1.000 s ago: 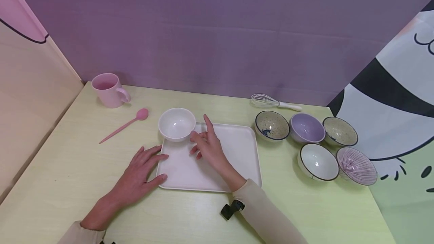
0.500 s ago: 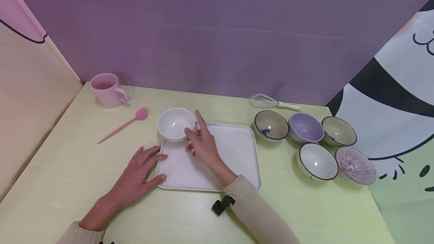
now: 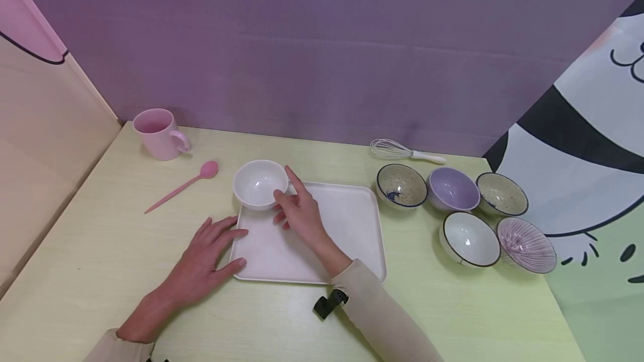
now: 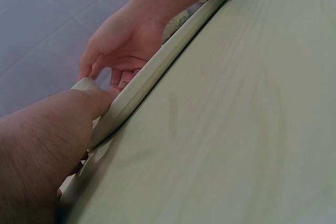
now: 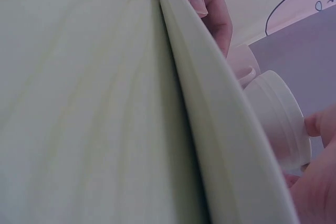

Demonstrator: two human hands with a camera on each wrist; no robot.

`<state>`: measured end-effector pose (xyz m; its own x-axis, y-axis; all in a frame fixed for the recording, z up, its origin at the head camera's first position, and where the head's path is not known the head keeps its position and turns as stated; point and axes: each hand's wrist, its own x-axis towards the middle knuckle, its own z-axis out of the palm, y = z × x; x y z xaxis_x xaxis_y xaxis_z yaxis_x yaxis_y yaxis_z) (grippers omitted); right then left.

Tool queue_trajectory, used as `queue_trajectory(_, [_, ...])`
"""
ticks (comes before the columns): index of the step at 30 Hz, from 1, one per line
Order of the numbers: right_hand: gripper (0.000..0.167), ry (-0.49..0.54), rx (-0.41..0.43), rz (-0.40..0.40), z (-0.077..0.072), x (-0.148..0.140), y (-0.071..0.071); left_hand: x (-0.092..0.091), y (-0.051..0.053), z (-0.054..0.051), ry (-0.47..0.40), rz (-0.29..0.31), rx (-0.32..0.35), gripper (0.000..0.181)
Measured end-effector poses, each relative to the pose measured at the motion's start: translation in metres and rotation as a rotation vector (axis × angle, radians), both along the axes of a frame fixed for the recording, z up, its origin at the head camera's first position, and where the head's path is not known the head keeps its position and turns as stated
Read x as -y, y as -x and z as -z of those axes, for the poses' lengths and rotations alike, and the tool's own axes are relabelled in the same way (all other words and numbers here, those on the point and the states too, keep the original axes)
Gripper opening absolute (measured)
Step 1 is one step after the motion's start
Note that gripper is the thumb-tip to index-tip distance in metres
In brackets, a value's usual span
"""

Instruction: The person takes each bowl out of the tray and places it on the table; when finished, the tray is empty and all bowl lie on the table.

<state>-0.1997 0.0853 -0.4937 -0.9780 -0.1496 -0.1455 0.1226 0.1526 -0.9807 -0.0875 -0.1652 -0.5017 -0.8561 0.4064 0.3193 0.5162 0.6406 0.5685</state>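
Note:
In the head view a plain white bowl stands upright at the back left corner of a white rectangular tray, overlapping its edge. My right hand pinches the bowl's right side, thumb at the rim and index finger along the outside; its other fingers are partly hidden. The right wrist view also has the thumb on the bowl. My left hand lies at the tray's left edge, fingers spread and loosely bent, with thumb and index fingertips touching the rim.
A pink mug and a pink spoon lie to the left. Behind the right side is a whisk. Several bowls cluster there, including a purple bowl, a dark-rimmed white bowl and a striped bowl. A purple backdrop rises behind.
My right hand has moved left to the white bowl, and its raised index finger has come down against the bowl's side. The left hand, bowl and tray stay in place.

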Motion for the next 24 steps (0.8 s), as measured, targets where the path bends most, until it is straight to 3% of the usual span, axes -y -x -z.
queue_trajectory(8, [0.070, 0.000, -0.082, 0.027, -0.007, 0.002, -0.005, 0.000, 0.000, 0.000, 0.000, -0.001, 0.000, 0.050])
queue_trajectory(17, [0.069, 0.067, 0.004, 0.086, 0.010, 0.000, 0.003, -0.001, -0.001, -0.002, -0.006, 0.001, 0.030, 0.050])
queue_trajectory(24, [0.070, 0.074, -0.025, 0.072, -0.013, -0.004, -0.018, -0.001, -0.001, -0.002, -0.005, 0.000, 0.018, 0.050])
